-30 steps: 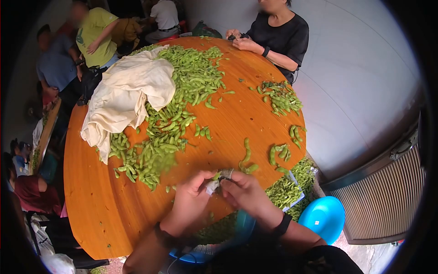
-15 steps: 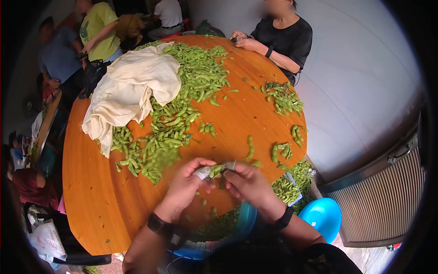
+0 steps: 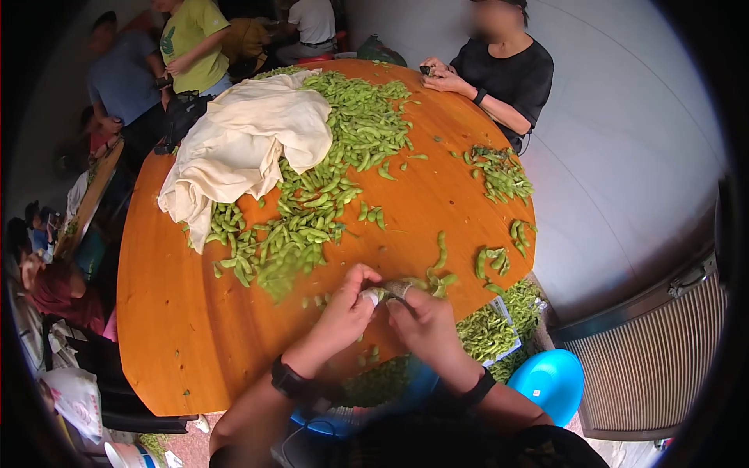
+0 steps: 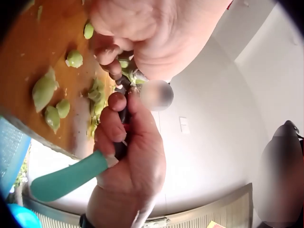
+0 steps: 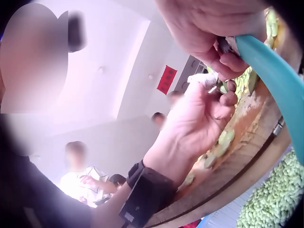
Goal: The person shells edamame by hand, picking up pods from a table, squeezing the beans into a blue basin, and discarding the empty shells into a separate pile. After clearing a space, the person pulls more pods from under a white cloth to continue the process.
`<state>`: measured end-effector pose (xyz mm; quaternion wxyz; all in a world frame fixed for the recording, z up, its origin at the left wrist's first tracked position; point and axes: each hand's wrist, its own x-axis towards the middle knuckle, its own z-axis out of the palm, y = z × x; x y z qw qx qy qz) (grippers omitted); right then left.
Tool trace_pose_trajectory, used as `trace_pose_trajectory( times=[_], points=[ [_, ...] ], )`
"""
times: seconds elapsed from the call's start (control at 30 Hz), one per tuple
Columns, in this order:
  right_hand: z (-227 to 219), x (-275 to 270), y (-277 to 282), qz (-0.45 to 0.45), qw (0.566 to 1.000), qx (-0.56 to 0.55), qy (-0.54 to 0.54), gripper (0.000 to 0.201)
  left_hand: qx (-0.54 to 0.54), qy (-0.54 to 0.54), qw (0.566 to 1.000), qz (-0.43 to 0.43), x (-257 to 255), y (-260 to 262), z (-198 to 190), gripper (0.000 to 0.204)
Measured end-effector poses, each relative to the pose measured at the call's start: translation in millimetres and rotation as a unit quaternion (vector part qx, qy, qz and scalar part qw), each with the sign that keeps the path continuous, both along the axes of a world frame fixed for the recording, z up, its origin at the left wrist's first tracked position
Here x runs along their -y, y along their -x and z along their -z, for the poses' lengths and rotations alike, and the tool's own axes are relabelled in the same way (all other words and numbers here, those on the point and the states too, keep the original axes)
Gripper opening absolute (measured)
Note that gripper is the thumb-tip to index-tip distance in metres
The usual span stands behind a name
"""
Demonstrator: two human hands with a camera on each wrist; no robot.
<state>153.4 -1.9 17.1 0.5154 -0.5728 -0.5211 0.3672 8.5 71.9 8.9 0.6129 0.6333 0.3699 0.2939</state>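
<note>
My left hand (image 3: 343,316) pinches a green soybean pod (image 5: 223,88) between thumb and fingers, with white wrapping on the thumb. Close against it, my right hand (image 3: 429,324) grips a teal-handled tool (image 4: 71,176) whose dark part runs between the fingers toward the pod; its working end is mostly hidden. A greyish wrap covers a finger of the right hand. Both hands are over the near edge of the round wooden table (image 3: 179,335). Loose shelled beans (image 4: 74,59) and bits of pod lie on the wood beneath them.
A large heap of soybean pods (image 3: 367,117) spreads under a cream cloth (image 3: 250,136). Smaller pod piles (image 3: 499,173) lie at the right. Below the edge are a crate of pods (image 3: 488,335), a blue basin (image 3: 550,382) and a container of shelled beans (image 5: 275,194). A person in black (image 3: 507,78) sits opposite.
The head view has turned slightly left, so the table appears farther right. Both hands stay together at the near edge; the pod that showed between them half a second ago is now mostly covered by fingers.
</note>
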Motion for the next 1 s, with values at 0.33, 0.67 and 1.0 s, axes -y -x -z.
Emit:
trace_pose_trajectory(
  times=[0.33, 0.67, 1.0],
  points=[
    [-6, 10, -12, -0.043, 0.972, -0.218, 0.08, 0.013, -0.082, 0.051, 0.995, -0.011, 13, 9, -20, 0.03],
    [11, 3, -79, 0.074, 0.96, 0.267, -0.049, 0.021, -0.421, -0.422, 0.775, -0.21, -31, 31, -27, 0.011],
    [-6, 2, -55, -0.041, 0.997, 0.038, -0.046, 0.026, -0.299, -0.29, 0.896, -0.156, -26, 21, -20, 0.01]
  ],
)
